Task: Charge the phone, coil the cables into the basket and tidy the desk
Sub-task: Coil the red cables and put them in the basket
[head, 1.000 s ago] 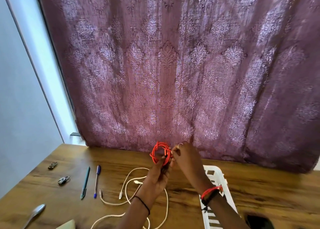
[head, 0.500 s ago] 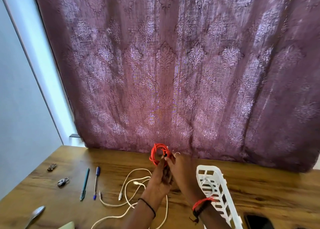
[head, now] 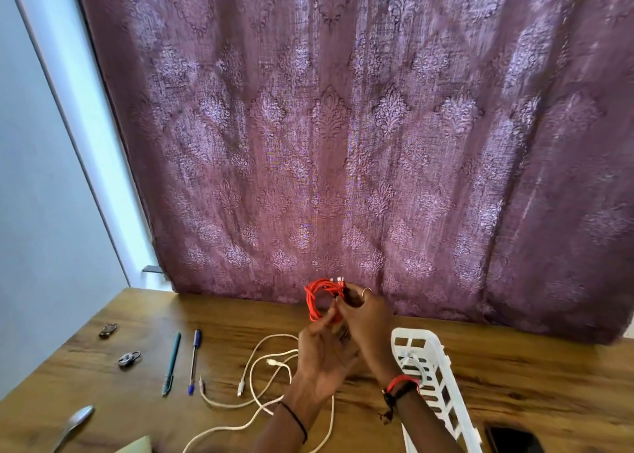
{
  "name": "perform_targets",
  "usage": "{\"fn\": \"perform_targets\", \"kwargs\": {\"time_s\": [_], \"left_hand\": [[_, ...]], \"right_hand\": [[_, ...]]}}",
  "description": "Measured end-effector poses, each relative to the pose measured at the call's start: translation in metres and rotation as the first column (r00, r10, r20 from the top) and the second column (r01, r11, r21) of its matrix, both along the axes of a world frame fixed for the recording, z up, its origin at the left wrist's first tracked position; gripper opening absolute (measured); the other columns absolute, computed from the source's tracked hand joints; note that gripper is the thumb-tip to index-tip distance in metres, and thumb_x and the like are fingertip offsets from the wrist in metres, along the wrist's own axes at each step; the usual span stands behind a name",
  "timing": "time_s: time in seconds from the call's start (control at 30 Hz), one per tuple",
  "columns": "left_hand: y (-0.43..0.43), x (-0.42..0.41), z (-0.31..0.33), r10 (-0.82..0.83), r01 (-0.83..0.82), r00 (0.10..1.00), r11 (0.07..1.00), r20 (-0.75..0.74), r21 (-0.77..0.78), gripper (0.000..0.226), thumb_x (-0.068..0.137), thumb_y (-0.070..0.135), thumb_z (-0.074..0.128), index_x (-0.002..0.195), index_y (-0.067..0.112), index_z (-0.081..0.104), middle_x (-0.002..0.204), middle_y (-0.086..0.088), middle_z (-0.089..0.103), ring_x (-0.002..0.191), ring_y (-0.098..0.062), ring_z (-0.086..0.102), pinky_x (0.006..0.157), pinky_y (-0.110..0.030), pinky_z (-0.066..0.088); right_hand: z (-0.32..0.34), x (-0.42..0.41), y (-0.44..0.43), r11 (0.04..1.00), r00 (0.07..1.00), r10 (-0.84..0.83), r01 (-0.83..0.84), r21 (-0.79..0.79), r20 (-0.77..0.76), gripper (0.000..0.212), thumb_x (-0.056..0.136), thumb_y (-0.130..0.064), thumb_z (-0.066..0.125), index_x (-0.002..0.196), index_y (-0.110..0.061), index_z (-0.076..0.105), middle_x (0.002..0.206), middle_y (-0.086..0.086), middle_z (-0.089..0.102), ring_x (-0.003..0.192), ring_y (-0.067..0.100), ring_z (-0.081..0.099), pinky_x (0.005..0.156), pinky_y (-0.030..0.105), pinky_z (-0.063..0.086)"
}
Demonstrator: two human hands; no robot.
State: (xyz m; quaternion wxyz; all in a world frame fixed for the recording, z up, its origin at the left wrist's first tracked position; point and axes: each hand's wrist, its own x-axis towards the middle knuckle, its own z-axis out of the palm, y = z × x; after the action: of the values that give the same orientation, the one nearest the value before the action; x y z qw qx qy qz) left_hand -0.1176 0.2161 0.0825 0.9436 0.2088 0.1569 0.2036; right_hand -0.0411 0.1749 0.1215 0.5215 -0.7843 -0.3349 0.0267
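Together our two hands hold the red cable (head: pixel 317 298), wound into a small coil, above the far edge of the wooden desk (head: pixel 514 377) and in front of the purple curtain (head: pixel 343 144). Our right hand (head: pixel 368 319) pinches the coil's right side between thumb and curled fingers, close to where its pale plug ends stick out at the top. Our left hand (head: pixel 324 360) reaches up from below, palm turned toward us. Its fingertips are bent onto the coil's lower edge, though we cannot tell how firmly they grip.

Just right of our right wrist lies the white slotted basket (head: pixel 415 333). In it we see one coiled white cable (head: pixel 410 362) near the far end; our forearm hides the rest of the inside. A loose white cable (head: pixel 260 380) sprawls in loops on the desk under our left arm. The dark phone (head: pixel 514 440) lies at the bottom edge, just right of the basket. Off to the left lie a teal pen (head: pixel 171 363) and a blue pen (head: pixel 194 360) side by side, two small metal pieces (head: pixel 129 359) and a spoon (head: pixel 73 425).
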Motion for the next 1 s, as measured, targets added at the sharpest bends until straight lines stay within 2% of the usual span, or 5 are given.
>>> {"fn": "perform_targets", "kwargs": {"time_s": [0.27,0.43,0.6,0.8,1.0], "left_hand": [[0.025,-0.007,-0.006,0.153,-0.156,0.987,0.986,0.05,0.062,0.06,0.072,-0.01,0.042,0.125,0.015,0.053,0.108,-0.013,0.064,0.089,-0.025,0.062,0.08,-0.038,0.046],[0.062,-0.012,0.025,0.17,-0.069,0.962,0.908,-0.212,0.414,0.023,0.095,0.013,0.041,0.109,0.015,0.059,0.081,-0.001,0.066,0.068,-0.013,0.061,0.056,-0.022,0.052],[0.087,-0.008,0.068,0.185,0.295,0.906,0.372,-0.382,0.88,0.054,0.091,-0.003,0.051,0.14,0.008,0.034,0.108,0.0,0.053,0.084,-0.002,0.059,0.062,-0.012,0.051],[0.083,0.001,0.101,0.234,0.538,0.842,-0.284,-0.486,0.794,0.057,0.087,0.003,0.062,0.139,0.01,0.042,0.13,-0.012,0.056,0.105,-0.014,0.058,0.083,-0.009,0.04],[0.076,0.006,0.103,0.352,0.6,0.8,-0.495,-0.486,0.629,0.025,0.089,0.012,0.057,0.109,-0.002,0.064,0.107,-0.022,0.066,0.102,-0.031,0.061,0.077,-0.025,0.04]], "right_hand": [[0.008,0.018,-0.005,0.995,0.996,0.086,-0.087,0.057,0.013,0.032,0.077,-0.001,0.071,0.108,-0.004,0.069,0.098,0.009,0.073,0.086,0.011,0.065,0.068,-0.005,0.038],[0.015,0.032,-0.009,0.979,0.977,0.192,-0.185,-0.087,0.088,0.038,0.082,-0.005,0.067,0.12,-0.005,0.063,0.115,0.01,0.068,0.105,0.017,0.065,0.091,0.018,0.045],[0.019,0.039,-0.012,0.939,0.928,0.301,-0.248,-0.237,0.219,0.038,0.085,-0.009,0.064,0.123,-0.013,0.062,0.115,0.006,0.069,0.103,0.016,0.065,0.091,0.019,0.045],[0.022,0.036,-0.01,0.9,0.873,0.376,-0.263,-0.348,0.311,0.039,0.084,-0.022,0.064,0.122,-0.021,0.063,0.11,0.008,0.07,0.1,0.024,0.065,0.09,0.034,0.048],[0.02,0.038,-0.011,0.898,0.875,0.374,-0.258,-0.357,0.308,0.038,0.086,-0.021,0.061,0.124,-0.017,0.062,0.114,0.01,0.066,0.106,0.024,0.061,0.092,0.037,0.047]]}}
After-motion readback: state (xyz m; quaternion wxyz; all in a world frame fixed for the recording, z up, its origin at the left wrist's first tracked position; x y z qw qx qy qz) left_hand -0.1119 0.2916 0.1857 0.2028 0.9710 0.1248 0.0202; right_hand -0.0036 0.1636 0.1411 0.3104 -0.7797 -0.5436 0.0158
